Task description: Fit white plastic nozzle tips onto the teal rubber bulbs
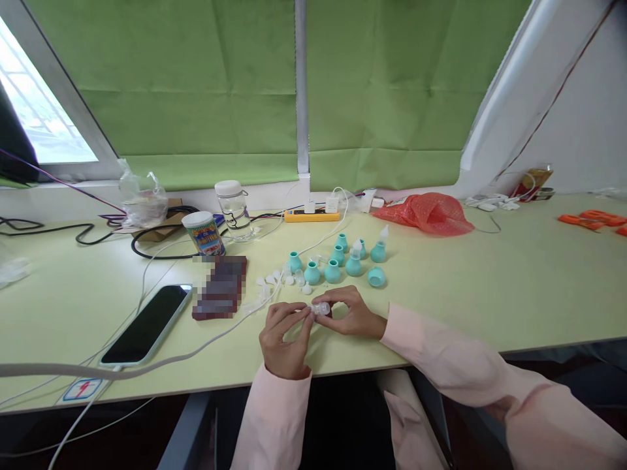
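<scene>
Closest to me, pink sleeves [274,418] reach in over the front of a pale green table [465,294]. The left hand [288,339] and right hand [353,313] meet just above it, both pinching one small clear plastic piece [321,309] between thumb and fingers; the fingertips hide part of its shape. To the left, a blue-bordered sticker [82,390] bears a red mark I can't make out, near a phone [147,326] with a dark screen. Just beyond the hands, loose clear parts [270,279] lie beside teal squeeze bulbs [332,271], some overlapping; two hold translucent tips. A dark red item [220,287] is pixelated over. Farther back, a canister [204,234] has a colourful label, its lettering too small to read, before a clear bottle [235,212]. Red bubble wrap [431,213] conceals any contents. Green blinds [186,85], cut off above, cover most of the window.
</scene>
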`<state>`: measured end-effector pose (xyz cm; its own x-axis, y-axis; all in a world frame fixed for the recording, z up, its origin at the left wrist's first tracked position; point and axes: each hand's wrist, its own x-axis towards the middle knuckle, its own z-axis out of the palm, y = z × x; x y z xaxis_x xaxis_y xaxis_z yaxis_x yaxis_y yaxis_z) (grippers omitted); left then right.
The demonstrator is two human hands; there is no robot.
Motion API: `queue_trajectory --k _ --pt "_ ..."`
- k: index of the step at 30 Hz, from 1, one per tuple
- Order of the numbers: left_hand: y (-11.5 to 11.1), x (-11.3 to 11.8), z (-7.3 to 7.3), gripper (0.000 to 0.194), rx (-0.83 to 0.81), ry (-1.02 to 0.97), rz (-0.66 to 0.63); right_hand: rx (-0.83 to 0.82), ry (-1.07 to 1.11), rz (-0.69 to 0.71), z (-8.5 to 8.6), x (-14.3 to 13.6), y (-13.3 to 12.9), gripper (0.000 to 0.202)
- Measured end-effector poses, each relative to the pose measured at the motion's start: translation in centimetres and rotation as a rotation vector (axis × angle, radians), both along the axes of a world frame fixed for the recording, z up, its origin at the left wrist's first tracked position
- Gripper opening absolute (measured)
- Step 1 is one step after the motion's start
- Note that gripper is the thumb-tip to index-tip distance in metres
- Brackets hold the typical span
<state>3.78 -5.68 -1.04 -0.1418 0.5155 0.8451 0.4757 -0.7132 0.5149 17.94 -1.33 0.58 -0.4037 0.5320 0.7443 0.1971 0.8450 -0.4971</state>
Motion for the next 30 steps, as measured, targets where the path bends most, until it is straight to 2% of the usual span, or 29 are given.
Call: queue_trajectory --k 5,12,22,30 --pt "-0.13 0.33 0.47 0.02 0.138 0.097 0.053 0.003 -0.002 0.008 0.08 0.06 -0.01 0.015" --pt "-0.16 0.42 0.75 0.025 0.173 0.122 0.08 0.028 0.005 -0.004 0.2 0.09 0.04 0.015" --pt "-0.17 0.53 0.82 0.022 0.135 0.131 0.089 0.015 -0.011 -0.015 0.25 0.18 0.0 0.014" --pt "0.0 0.5 0.43 0.022 0.013 0.132 -0.005 -0.006 0.025 -0.041 -0.19 0.33 0.36 0.016"
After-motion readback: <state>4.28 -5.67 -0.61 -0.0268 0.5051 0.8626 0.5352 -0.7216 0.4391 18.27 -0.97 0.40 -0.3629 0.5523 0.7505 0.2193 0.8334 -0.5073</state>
